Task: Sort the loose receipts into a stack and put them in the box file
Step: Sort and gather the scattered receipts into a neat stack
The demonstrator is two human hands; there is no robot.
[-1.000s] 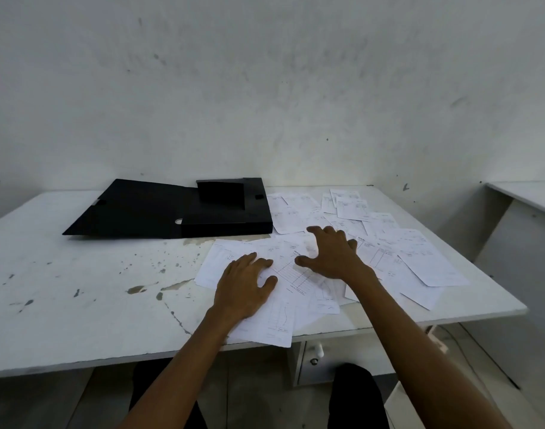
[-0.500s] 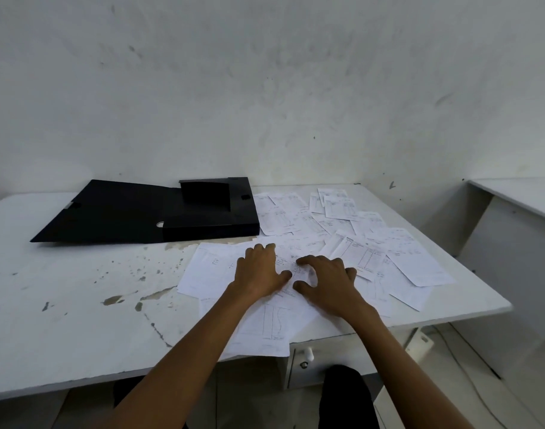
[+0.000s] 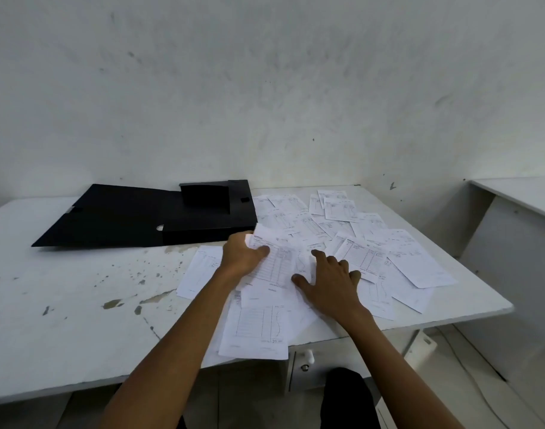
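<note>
Head view: receipt (image 3: pixel 279 263) corner pinched in left hand (image 3: pixel 240 256), right hand (image 3: pixel 330 284) splayed flat on receipts (image 3: pixel 368 258).

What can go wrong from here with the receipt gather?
1. The near receipt lies at the table edge, seemingly overhanging; sweeping the pile could knock it to the floor.
2. The left hand pinches a lifted sheet while the right hand presses flat on overlapping papers; pulling may crease or tear it.
3. Scattered far receipts beside the box file could be missed.
</note>
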